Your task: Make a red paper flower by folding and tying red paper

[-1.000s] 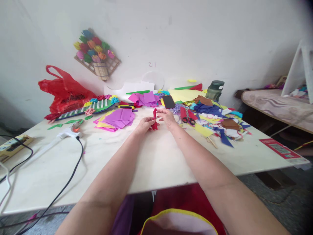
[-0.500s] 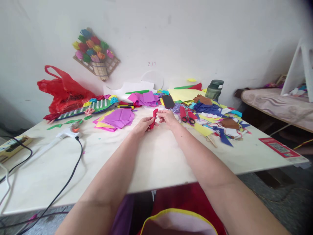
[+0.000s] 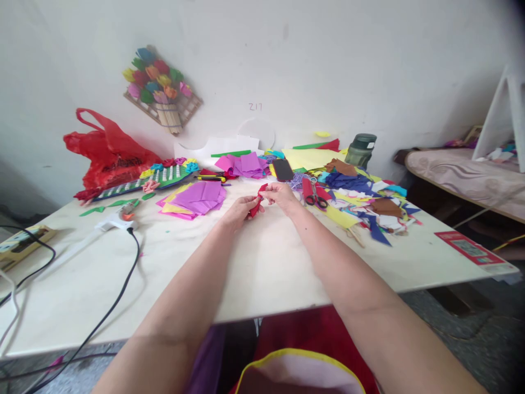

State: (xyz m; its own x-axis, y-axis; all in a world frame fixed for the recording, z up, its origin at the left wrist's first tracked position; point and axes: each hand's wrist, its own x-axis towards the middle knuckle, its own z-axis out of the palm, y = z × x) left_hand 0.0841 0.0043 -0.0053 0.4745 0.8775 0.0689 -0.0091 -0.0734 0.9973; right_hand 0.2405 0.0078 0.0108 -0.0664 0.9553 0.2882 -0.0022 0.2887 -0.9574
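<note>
Both my hands meet over the middle of the white table (image 3: 266,273) around a small red paper piece (image 3: 258,200). My left hand (image 3: 240,210) pinches its lower end and my right hand (image 3: 282,196) pinches its upper end, which curls over. The piece sits just above the tabletop. A stack of purple and pink paper sheets (image 3: 197,198) lies to the left of my left hand. Red-handled scissors (image 3: 314,194) lie just right of my right hand.
A heap of coloured paper scraps (image 3: 365,202) covers the right back of the table, with a black phone (image 3: 282,169) and a dark green jar (image 3: 360,150). At left are a red plastic bag (image 3: 106,153), a glue gun (image 3: 118,219) and a black cable (image 3: 110,306).
The red piece stood upright a second ago; now its top is bent down toward my right hand. Both hands have stayed in nearly the same place.
</note>
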